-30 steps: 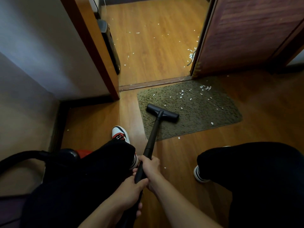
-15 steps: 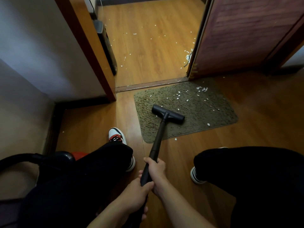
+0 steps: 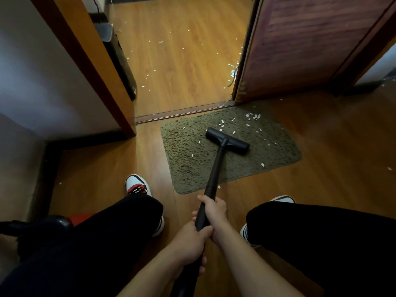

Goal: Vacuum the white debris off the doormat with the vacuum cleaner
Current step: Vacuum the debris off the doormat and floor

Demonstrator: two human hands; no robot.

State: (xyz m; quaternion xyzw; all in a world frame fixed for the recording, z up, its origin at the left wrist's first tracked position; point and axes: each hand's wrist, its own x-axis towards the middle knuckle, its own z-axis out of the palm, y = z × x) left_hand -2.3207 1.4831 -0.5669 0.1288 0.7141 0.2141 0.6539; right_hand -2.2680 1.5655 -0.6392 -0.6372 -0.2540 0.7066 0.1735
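Note:
An olive-green doormat [image 3: 184, 151] lies on the wooden floor in front of the doorway. White debris [image 3: 254, 116] is scattered over its far and right parts. The black vacuum head [image 3: 227, 141] rests on the middle of the mat. Its black wand [image 3: 215, 168] slants back toward me. My right hand [image 3: 214, 210] grips the wand higher up. My left hand [image 3: 190, 241] grips it just below, closer to my body.
A brown door [image 3: 310, 46] stands open at the right and a door frame [image 3: 85, 67] at the left. More white bits [image 3: 232, 71] lie on the floor beyond the threshold. The vacuum body [image 3: 42, 228] sits at my left. My shoes [image 3: 137, 185] flank the wand.
The vacuum head has slid forward and to the right, from the mat's left part to its middle. Both hands kept their hold on the wand.

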